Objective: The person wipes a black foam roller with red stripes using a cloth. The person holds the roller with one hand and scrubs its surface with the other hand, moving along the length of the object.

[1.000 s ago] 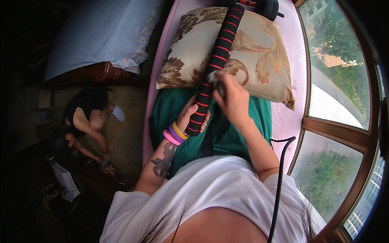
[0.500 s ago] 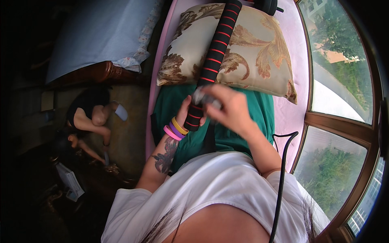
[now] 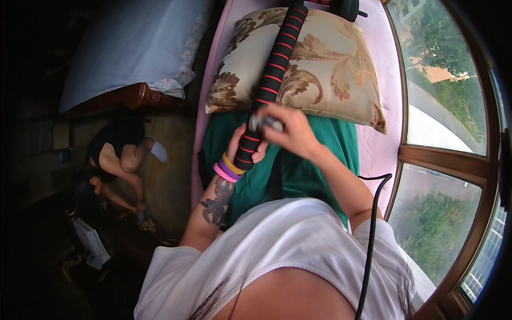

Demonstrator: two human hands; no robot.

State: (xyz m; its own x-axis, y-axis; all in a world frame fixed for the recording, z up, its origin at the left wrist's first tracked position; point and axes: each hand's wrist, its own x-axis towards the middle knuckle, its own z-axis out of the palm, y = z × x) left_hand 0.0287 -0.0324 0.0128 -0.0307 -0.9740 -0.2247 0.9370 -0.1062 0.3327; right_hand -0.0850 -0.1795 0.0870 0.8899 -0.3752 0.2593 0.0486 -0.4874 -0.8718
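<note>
A long black foam-padded bar (image 3: 273,72) with red stripes slants from the top of the view toward my lap. My left hand (image 3: 237,144) is wrapped round its lower end from the left and beneath, with yellow, purple and pink bands at the wrist. My right hand (image 3: 293,130) is closed on a small crumpled grey-white cloth-like piece (image 3: 271,124) pressed against the bar just above my left hand. Its exact kind is blurred. Under the bar lies a beige cushion (image 3: 336,80) with brown leaf patterns, beyond my green-clothed lap (image 3: 314,176).
A black dumbbell (image 3: 348,9) with a threaded end lies past the cushion on the pink bedding (image 3: 381,64). Windows with a brown frame (image 3: 442,165) run along the right. A black cable (image 3: 370,240) hangs at my right arm. At left, a person (image 3: 117,144) crouches near a bed (image 3: 133,48).
The bar's lower end and my left hand have shifted slightly left. My right hand has moved a little left and up along the bar. The crouching person's arm has shifted slightly.
</note>
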